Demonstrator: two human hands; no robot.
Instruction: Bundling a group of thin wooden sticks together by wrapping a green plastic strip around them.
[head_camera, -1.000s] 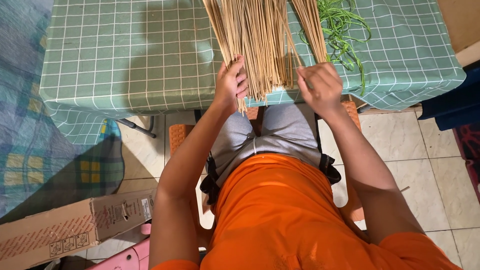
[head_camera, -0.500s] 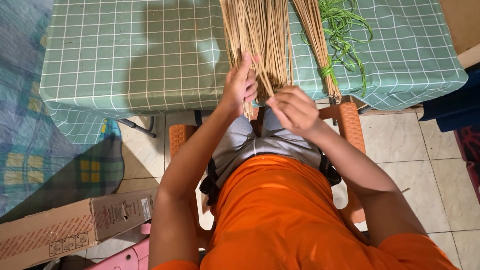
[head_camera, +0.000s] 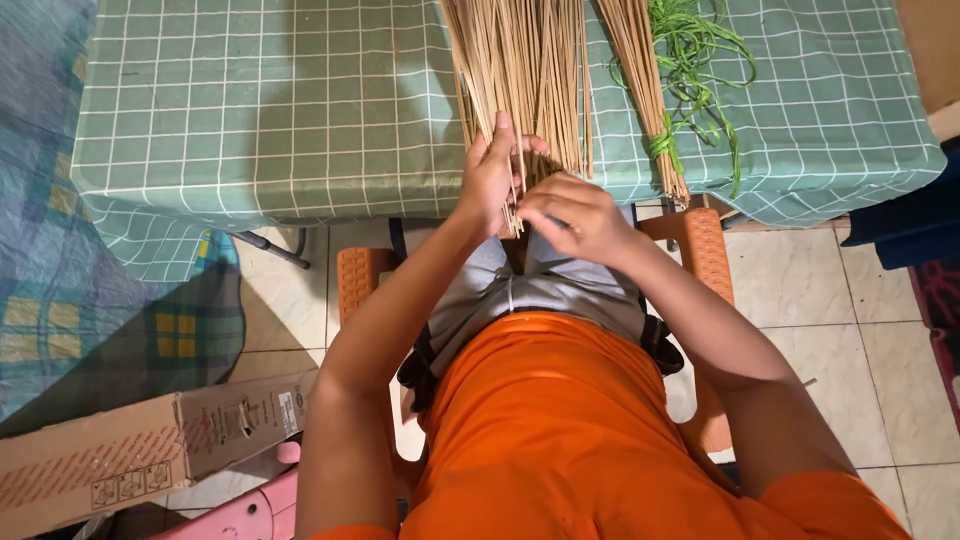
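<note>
A large bunch of thin tan sticks lies on the table with the green checked cloth, its ends hanging over the near edge. My left hand grips the ends of these sticks from the left. My right hand meets it from the right, fingers pinching at the same stick ends. A smaller tied bundle of sticks lies to the right, bound with green string.
Loose green string is piled at the table's far right. I sit on an orange plastic chair. A long cardboard box lies on the tiled floor at left, by a pink plastic item.
My right hand has moved left from the table edge to join my left hand at the stick ends. The bunch of sticks has been drawn together between both hands.
</note>
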